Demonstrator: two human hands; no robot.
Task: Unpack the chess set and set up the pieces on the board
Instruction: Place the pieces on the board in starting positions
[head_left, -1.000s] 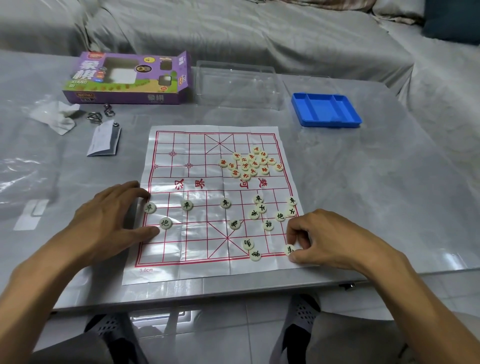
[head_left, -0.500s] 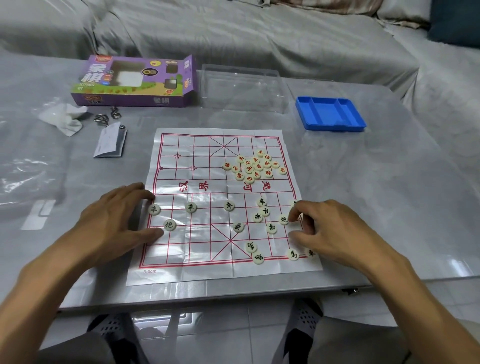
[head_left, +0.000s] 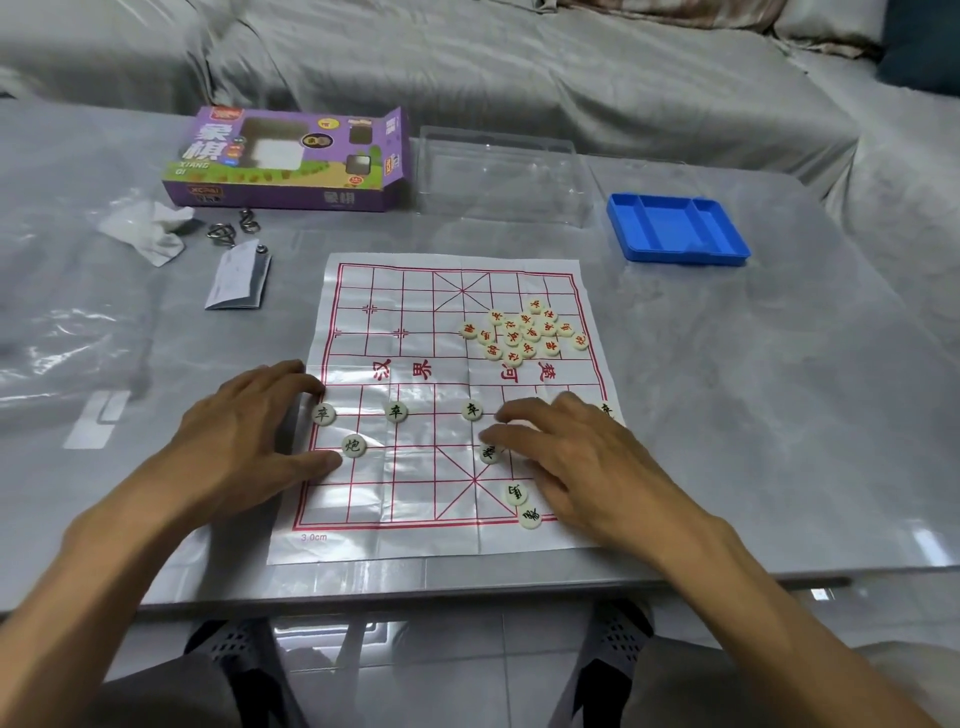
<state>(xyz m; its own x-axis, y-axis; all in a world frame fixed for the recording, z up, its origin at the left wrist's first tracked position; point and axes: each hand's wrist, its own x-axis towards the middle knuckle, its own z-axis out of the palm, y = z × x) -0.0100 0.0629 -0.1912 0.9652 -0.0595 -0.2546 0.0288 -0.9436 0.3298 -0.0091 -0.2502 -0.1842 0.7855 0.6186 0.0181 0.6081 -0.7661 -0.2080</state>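
Note:
A paper xiangqi board (head_left: 415, 312) lies flat on the grey table. A pile of red-lettered pieces (head_left: 524, 332) sits on its far right half. Black-lettered pieces are spread over the near half: three soldiers in a row (head_left: 396, 412), a cannon (head_left: 353, 445), and loose ones (head_left: 516, 493) near the bottom palace. My left hand (head_left: 249, 431) rests flat on the board's left edge, fingers spread beside the leftmost soldier (head_left: 323, 414). My right hand (head_left: 582, 467) lies over the near right part, fingers stretched leftward above a piece (head_left: 488, 453), hiding several others.
A purple game box (head_left: 291, 161), a clear plastic case (head_left: 501, 174) and a blue tray (head_left: 675, 228) stand along the table's far side. A crumpled tissue (head_left: 150, 228), metal rings (head_left: 234, 226) and a folded leaflet (head_left: 239, 280) lie far left. A covered sofa runs behind.
My right hand left the piece at the board's near right corner and moved up and left across the black pieces. My left hand stayed on the left edge.

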